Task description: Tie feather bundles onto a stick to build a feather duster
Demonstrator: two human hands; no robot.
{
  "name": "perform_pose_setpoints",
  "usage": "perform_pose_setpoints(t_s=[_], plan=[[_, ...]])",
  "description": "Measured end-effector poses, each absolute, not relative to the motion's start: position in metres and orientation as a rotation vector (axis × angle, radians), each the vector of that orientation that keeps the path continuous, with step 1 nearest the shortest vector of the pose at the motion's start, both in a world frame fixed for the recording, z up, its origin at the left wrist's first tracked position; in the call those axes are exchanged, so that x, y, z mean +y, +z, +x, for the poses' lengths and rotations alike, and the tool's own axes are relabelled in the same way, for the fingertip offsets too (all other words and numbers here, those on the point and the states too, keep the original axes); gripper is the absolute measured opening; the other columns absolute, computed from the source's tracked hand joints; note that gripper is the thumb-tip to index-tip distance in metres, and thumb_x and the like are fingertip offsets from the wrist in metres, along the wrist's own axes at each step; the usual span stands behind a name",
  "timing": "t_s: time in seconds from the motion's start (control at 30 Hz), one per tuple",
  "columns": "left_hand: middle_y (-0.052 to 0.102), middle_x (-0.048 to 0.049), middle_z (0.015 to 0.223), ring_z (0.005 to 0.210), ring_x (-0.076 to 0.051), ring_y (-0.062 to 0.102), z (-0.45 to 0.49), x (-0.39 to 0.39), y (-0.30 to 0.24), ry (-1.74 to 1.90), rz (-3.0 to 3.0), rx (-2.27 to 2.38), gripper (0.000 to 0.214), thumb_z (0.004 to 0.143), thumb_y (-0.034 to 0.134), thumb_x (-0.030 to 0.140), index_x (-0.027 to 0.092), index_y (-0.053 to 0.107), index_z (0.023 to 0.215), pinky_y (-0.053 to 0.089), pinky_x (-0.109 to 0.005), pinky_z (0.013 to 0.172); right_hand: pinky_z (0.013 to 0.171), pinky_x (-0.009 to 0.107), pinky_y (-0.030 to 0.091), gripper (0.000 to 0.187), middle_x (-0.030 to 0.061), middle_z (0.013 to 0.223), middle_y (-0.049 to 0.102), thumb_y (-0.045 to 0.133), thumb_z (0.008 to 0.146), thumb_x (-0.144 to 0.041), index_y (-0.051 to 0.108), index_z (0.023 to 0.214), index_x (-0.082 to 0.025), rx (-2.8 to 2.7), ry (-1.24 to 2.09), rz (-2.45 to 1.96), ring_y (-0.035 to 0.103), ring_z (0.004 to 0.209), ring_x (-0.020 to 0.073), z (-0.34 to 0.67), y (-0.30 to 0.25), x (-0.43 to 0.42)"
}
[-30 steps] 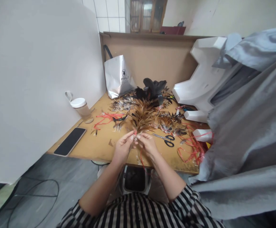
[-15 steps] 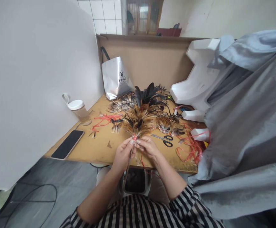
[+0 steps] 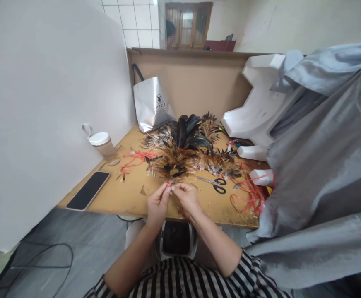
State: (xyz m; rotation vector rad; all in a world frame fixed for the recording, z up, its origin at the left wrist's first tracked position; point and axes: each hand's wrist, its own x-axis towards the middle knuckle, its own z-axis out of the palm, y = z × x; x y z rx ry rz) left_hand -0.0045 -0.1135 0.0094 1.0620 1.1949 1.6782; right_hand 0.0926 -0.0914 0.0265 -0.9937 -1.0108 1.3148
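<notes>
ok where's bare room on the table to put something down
Mostly bare: between the phone and the left hand; a smaller patch in front of the scissors, left of the red tangle. Crowded: the middle and back, with feathers.

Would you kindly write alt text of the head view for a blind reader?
A person's left hand and right hand pinch the red-bound base of a feather bundle at a tan table. Scissors lie at right; a phone and lidded cup at left.
</notes>
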Motion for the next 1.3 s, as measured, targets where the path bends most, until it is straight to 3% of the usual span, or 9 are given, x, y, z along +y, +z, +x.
perform_pose_setpoints(t_s=[0.17, 0.3, 0.4, 0.6, 0.83, 1.07, 1.17, 1.3], plan=[[0.055, 0.002, 0.053, 0.048, -0.01, 0.046, -0.004, -0.121, 0.011, 1.619, 1.006, 1.135, 0.036, 0.07, 0.065, 0.04, 0.016, 0.067, 0.098, 0.036, -0.022, 0.045, 0.059, 0.024, 0.041, 0.017, -0.0002, 0.055, 0.062, 0.068, 0.061, -0.031, 0.063, 0.054, -0.017, -1.038, 1.336, -0.969, 0.051, 0.054, 0.0112, 0.092, 0.029, -0.094], [0.044, 0.0047, 0.052, 0.043, -0.005, 0.034, -0.001, -0.128, 0.016, 1.58, 0.942, 1.022, 0.029, 0.077, 0.057, 0.042, 0.015, 0.064, 0.085, 0.025, -0.018, 0.04, 0.055, 0.024, 0.042, 0.021, -0.0004, 0.053, 0.061, 0.069, 0.062, -0.035, 0.061, 0.055, -0.017, -1.087, 1.401, -0.907, 0.053, 0.05, 0.0113, 0.094, 0.034, -0.096], [0.046, 0.0033, 0.055, 0.046, -0.005, 0.036, -0.002, -0.131, 0.021, 1.533, 0.888, 0.981, 0.03, 0.077, 0.057, 0.043, 0.014, 0.063, 0.078, 0.027, -0.017, 0.042, 0.047, 0.025, 0.043, 0.028, -0.0014, 0.046, 0.058, 0.066, 0.066, -0.041, 0.057, 0.054, -0.018, -1.13, 1.548, -0.795, 0.052, 0.042, 0.0126, 0.096, 0.037, -0.099], [0.059, -0.0015, 0.067, 0.055, -0.006, 0.047, -0.007, -0.13, 0.02, 1.484, 0.744, 0.969, 0.029, 0.067, 0.068, 0.037, 0.013, 0.067, 0.083, 0.037, -0.018, 0.05, 0.044, 0.027, 0.044, 0.029, -0.0022, 0.045, 0.056, 0.068, 0.064, -0.043, 0.056, 0.055, -0.018, -1.104, 1.615, -0.721, 0.053, 0.039, 0.0133, 0.095, 0.036, -0.099], [0.06, -0.0026, 0.064, 0.051, -0.003, 0.044, -0.013, -0.11, 0.018, 1.523, 0.583, 0.876, 0.027, 0.057, 0.077, 0.027, 0.01, 0.068, 0.077, 0.03, -0.013, 0.042, 0.049, 0.021, 0.035, 0.02, -0.0027, 0.053, 0.057, 0.066, 0.065, -0.036, 0.061, 0.06, -0.017, -1.29, 1.212, -1.041, 0.045, 0.048, 0.0084, 0.097, 0.026, -0.086], [0.058, -0.0021, 0.063, 0.049, -0.002, 0.044, -0.03, -0.073, 0.021, 1.497, 0.429, 0.754, 0.021, 0.055, 0.077, 0.015, 0.008, 0.066, 0.073, 0.029, -0.01, 0.038, 0.044, 0.02, 0.022, 0.036, -0.0061, 0.042, 0.037, 0.054, 0.073, -0.041, 0.054, 0.048, -0.015, -1.588, 0.968, -1.331, 0.03, 0.042, 0.0066, 0.148, 0.012, -0.048], [0.058, -0.0023, 0.064, 0.049, -0.002, 0.045, -0.032, -0.064, 0.018, 1.509, 0.41, 0.734, 0.018, 0.058, 0.074, 0.012, 0.008, 0.066, 0.073, 0.03, -0.009, 0.038, 0.047, 0.02, 0.027, 0.03, -0.004, 0.046, 0.045, 0.052, 0.075, -0.034, 0.059, 0.052, -0.015, -1.69, 0.703, -1.489, 0.04, 0.046, 0.009, 0.173, 0.008, -0.022], [0.058, -0.0027, 0.063, 0.048, -0.002, 0.045, -0.025, -0.06, 0.015, 1.506, 0.39, 0.767, 0.016, 0.059, 0.074, 0.012, 0.008, 0.065, 0.072, 0.029, -0.01, 0.038, 0.06, 0.023, 0.037, 0.018, 0.0038, 0.068, 0.065, 0.053, 0.074, -0.024, 0.069, 0.07, -0.017, -1.822, 0.455, -1.764, 0.058, 0.068, 0.0164, 0.183, 0.011, 0.006]])
